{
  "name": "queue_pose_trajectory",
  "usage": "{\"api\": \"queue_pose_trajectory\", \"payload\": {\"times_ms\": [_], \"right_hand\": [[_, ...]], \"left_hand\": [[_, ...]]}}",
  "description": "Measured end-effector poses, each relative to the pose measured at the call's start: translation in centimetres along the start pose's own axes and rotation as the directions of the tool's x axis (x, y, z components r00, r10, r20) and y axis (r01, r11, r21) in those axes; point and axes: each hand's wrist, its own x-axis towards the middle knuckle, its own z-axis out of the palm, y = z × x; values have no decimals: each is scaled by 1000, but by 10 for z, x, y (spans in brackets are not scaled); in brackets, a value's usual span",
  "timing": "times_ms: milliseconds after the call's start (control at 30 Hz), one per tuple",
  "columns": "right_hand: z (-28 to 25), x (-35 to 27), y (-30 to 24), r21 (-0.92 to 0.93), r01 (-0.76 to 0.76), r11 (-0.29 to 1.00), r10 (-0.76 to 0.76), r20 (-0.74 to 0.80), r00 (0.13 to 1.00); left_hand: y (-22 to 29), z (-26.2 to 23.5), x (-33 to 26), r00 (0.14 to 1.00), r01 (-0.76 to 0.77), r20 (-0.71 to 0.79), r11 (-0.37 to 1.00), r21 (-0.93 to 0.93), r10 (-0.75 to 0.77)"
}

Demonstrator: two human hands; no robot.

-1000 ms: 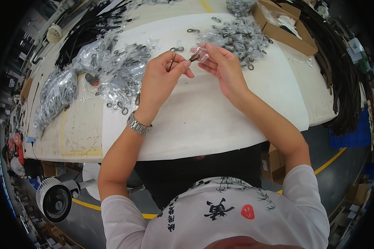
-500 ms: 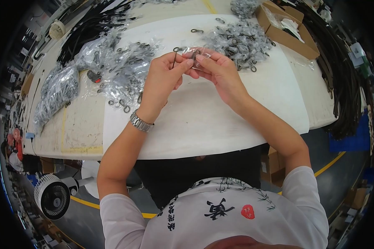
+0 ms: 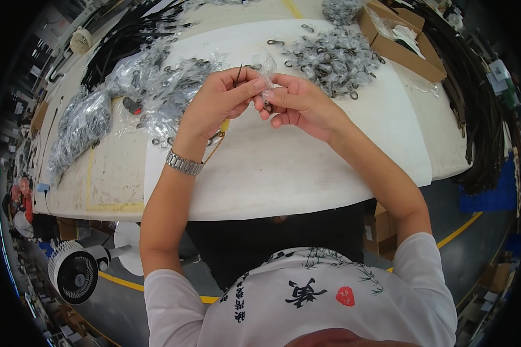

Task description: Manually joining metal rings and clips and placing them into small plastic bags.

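Observation:
My left hand (image 3: 221, 103) and my right hand (image 3: 298, 103) meet above the white table sheet (image 3: 307, 168). Between their fingertips they pinch a small clear plastic bag (image 3: 267, 68) with a dark metal clasp (image 3: 268, 106) hanging at its lower end. A thin dark piece (image 3: 238, 73) sticks up from my left fingers. A metal watch (image 3: 183, 163) is on my left wrist. A pile of bagged metal clasps (image 3: 333, 56) lies just beyond my right hand, and a heap of clear bags with clasps (image 3: 168, 87) lies beside my left hand.
A cardboard box (image 3: 400, 43) stands at the far right of the table. Black straps (image 3: 474, 110) hang over the right edge, more black straps (image 3: 124, 40) lie at the far left. A full plastic bag (image 3: 81, 124) rests at the left. A white fan (image 3: 75, 276) stands on the floor.
Both hands have drawn closer to me and slightly lower over the sheet, still working the same small bag and clasp between the fingertips.

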Motion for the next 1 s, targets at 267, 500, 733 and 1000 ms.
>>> {"api": "queue_pose_trajectory", "payload": {"times_ms": [267, 500, 733, 1000], "right_hand": [[12, -5, -9, -382, 23, 924, -89, -156, 984], [19, -9, 1, -729, 27, 684, -221, -173, 960], [15, -10, -3, -811, 107, 576, -370, -141, 918], [13, -11, -10, -686, 88, 723, -233, -121, 965]], "left_hand": [[-14, 13, 3, 954, -187, -159, 920, 345, 254], [-17, 22, -1, 965, -114, -197, 954, 277, 173], [-24, -16, 6, 963, -161, -255, 948, -276, 89], [3, -19, 1, 995, -93, 63, 935, 342, 76]]}}
